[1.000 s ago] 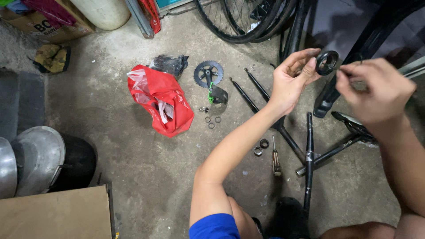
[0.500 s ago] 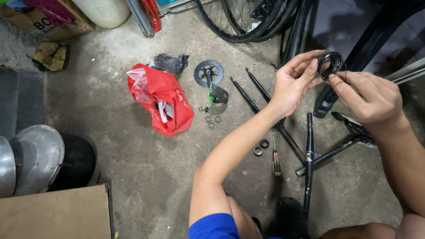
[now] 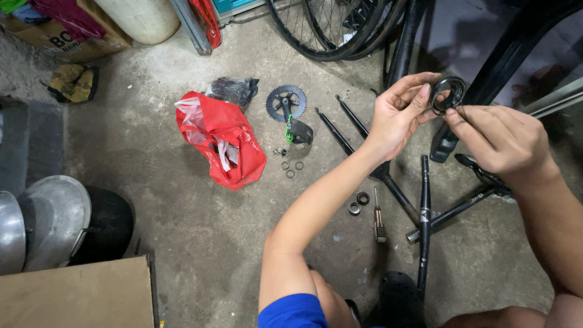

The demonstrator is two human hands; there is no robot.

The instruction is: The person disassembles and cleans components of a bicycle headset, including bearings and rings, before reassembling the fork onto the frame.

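My left hand holds a small black ring-shaped bicycle part up in front of me, pinched between thumb and fingers. My right hand meets it from the right, its fingertips pinched on the ring's lower rim. Both hands hover above a black bicycle fork and a black handlebar stem lying on the concrete floor. Two small rings and a screwdriver lie below my left forearm.
A red plastic bag lies on the floor beside a black chainring with crank and several small washers. Bicycle wheels lean at the back. A cardboard box and metal basins sit at the left.
My right hand has moved left and closed in on the black ring that my left hand holds; the two hands now meet on it. The floor items have not moved.
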